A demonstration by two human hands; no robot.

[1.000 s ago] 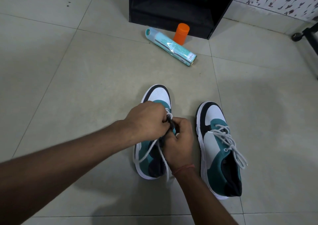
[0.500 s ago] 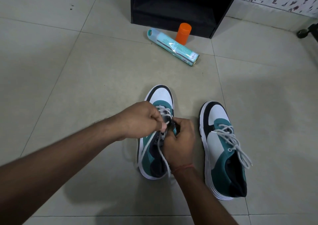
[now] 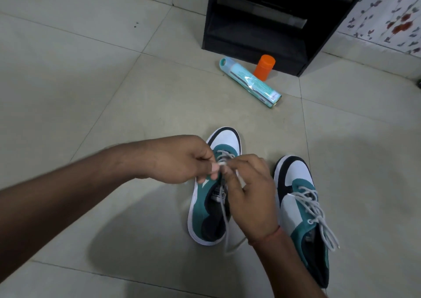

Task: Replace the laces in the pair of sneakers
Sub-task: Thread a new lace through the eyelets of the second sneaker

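We are looking forward and down from head height, close over the pale tiled floor (image 3: 95,97) before us.

both hands, left hand (image 3: 182,158) and right hand (image 3: 252,193), pinch a white lace (image 3: 224,209) over the left sneaker (image 3: 205,209).

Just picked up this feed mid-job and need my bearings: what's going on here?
A person is working on the left sneaker on a tiled floor. The left hand and right hand both pinch its white lace above the eyelets; only the toe-end rows look threaded, and a loose length trails toward the heel. The right sneaker stands beside it, laced but untied. A teal tube and orange bottle sit farther off.
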